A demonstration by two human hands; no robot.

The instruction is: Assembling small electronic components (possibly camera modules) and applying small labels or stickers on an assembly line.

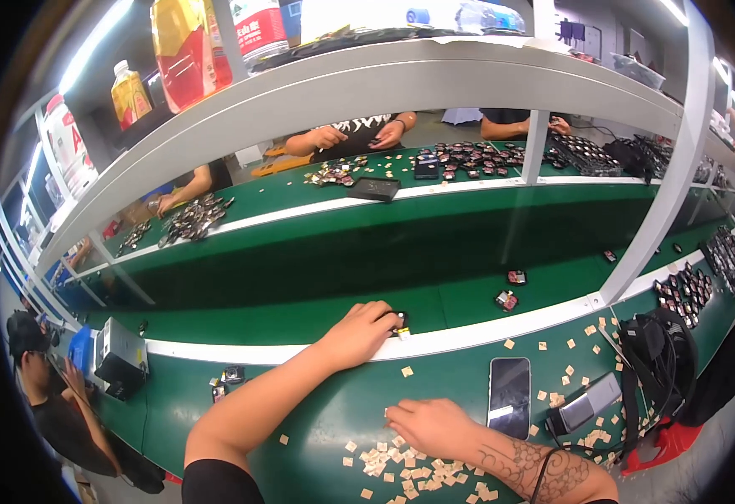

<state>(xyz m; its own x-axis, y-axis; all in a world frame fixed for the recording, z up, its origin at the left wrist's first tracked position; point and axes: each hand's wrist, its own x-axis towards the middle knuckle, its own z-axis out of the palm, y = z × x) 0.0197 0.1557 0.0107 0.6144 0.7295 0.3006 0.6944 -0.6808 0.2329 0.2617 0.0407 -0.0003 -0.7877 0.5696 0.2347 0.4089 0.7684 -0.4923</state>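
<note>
My left hand (pixel 357 334) reaches over the white rail at the belt's near side. Its fingers are closed on a small black electronic module (pixel 401 321) with a white and yellow bit at its lower end; the hand partly covers it. Lower down, my right hand (pixel 426 425) is over the green table, fingertips pinched at what looks like a small tan square piece. Just below that hand lies a loose heap of tan square pieces (pixel 422 479). Right of it rests a smartphone (pixel 509 395), screen up, and beside that a grey and black box-shaped device (pixel 585 403).
Behind the white rail (pixel 241 351) runs a green belt (pixel 460 290) carrying two modules (pixel 507 300). A post (pixel 665 168) and overhead shelf (pixel 384 80) frame the bench. A black bag (pixel 659 357) sits right; a grey box-shaped machine (pixel 120 357) stands left. Other people work across and at left.
</note>
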